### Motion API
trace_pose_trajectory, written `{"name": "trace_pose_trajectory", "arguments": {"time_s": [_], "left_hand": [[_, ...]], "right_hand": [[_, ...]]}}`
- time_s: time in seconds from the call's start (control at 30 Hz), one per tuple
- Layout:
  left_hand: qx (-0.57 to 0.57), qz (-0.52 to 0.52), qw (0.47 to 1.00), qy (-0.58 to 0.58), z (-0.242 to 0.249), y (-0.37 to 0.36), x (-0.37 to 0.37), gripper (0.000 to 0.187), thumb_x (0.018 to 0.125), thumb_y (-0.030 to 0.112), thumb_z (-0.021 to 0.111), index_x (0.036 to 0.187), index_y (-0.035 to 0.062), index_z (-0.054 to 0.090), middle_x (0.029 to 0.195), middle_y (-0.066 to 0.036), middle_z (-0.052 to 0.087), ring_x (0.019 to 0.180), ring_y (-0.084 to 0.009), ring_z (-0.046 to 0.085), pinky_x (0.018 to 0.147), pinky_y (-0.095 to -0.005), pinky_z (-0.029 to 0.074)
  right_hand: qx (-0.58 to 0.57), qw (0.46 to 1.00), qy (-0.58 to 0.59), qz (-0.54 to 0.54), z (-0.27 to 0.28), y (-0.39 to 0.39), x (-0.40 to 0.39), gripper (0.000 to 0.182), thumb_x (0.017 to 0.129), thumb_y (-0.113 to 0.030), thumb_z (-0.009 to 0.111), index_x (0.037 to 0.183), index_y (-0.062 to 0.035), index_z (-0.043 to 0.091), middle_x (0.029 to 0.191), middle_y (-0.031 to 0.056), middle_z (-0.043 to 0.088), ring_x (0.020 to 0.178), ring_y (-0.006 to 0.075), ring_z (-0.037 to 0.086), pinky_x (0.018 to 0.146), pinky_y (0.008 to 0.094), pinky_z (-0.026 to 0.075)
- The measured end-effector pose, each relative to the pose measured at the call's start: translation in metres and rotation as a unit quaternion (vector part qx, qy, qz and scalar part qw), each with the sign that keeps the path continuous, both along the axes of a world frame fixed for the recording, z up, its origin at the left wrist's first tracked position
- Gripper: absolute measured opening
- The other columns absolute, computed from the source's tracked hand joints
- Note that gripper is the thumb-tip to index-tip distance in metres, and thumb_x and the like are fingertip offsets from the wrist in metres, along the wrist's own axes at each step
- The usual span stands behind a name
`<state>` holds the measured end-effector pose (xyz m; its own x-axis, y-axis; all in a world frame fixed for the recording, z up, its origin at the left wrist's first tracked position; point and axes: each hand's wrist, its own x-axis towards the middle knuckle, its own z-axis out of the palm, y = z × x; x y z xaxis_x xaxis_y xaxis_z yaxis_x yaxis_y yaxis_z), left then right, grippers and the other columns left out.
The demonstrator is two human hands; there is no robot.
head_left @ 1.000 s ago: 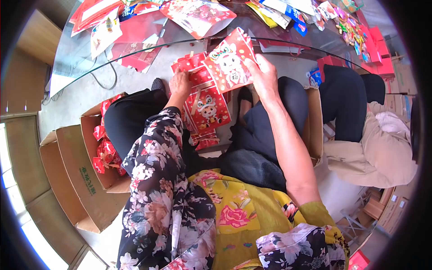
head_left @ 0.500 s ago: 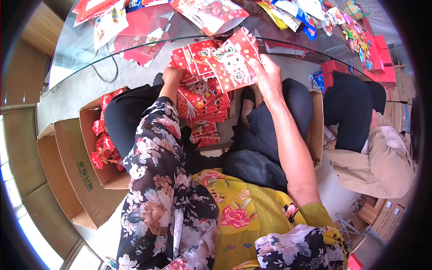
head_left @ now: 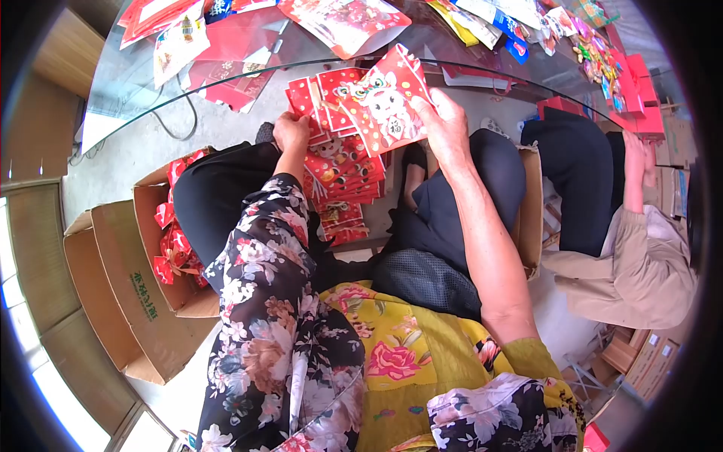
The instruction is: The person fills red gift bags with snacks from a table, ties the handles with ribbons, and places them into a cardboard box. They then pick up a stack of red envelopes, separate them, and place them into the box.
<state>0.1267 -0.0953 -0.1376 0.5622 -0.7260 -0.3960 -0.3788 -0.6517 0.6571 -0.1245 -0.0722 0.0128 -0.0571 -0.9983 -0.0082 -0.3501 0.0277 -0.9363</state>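
Note:
My right hand grips the right edge of a red packet printed with a white cartoon figure. Several similar red packets fan out to its left, and my left hand is closed on their left edge. Below both hands, between my knees, lies a pile of red packets with cartoon prints. A further small stack shows under the pile. The held packet overlaps the fanned ones.
A glass table with bags and sweets spans the top. An open carton of red wrapped items stands left, beside an empty-looking carton. At right sits another person, one hand near red boxes.
My hands have barely moved; the held packet has shifted slightly left and tilted. The other person's arm at right has reached forward towards the red boxes.

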Motion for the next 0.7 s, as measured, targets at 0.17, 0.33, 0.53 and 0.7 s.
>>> {"name": "trace_pose_trajectory", "arguments": {"time_s": [0.17,0.33,0.53,0.7], "left_hand": [[-0.006,0.004,1.0,-0.026,-0.011,-0.005,-0.009,0.04,0.073,0.027,0.078,0.106,0.0087,0.067,0.111,-0.018,0.064,0.105,-0.0322,0.063,0.089,-0.0413,0.05],[-0.065,0.083,0.994,-0.037,-0.011,-0.024,-0.004,0.045,0.073,0.025,0.078,0.113,0.0105,0.063,0.117,-0.018,0.058,0.111,-0.0341,0.058,0.092,-0.0419,0.048],[-0.141,0.095,0.945,0.281,0.039,-0.037,0.003,0.04,0.081,0.021,0.075,0.117,0.0092,0.06,0.104,-0.009,0.064,0.099,-0.0258,0.062,0.082,-0.04,0.049],[-0.137,-0.06,0.906,0.395,0.144,0.011,-0.009,0.025,0.088,0.024,0.068,0.109,0.0091,0.064,0.099,-0.002,0.063,0.092,-0.0155,0.059,0.073,-0.0332,0.047]], "right_hand": [[0.016,1.0,0.01,0.014,-0.011,-0.004,-0.003,0.02,0.089,-0.019,0.064,0.092,0.0002,0.059,0.077,0.0091,0.066,0.071,0.0091,0.058,0.065,0.0305,0.048],[-0.018,1.0,0.014,0.007,-0.012,-0.002,0.003,0.022,0.086,-0.021,0.063,0.094,-0.0003,0.061,0.081,0.0127,0.067,0.075,0.0157,0.063,0.069,0.0343,0.05],[0.011,0.989,0.096,0.113,-0.021,-0.006,0.0,0.023,0.086,-0.022,0.061,0.099,-0.0025,0.063,0.082,0.0129,0.066,0.078,0.0189,0.064,0.071,0.0341,0.049],[-0.035,0.977,0.125,0.169,-0.008,0.008,0.009,0.023,0.088,-0.021,0.062,0.102,-0.003,0.064,0.083,0.0139,0.066,0.077,0.0195,0.064,0.071,0.0338,0.049]]}}
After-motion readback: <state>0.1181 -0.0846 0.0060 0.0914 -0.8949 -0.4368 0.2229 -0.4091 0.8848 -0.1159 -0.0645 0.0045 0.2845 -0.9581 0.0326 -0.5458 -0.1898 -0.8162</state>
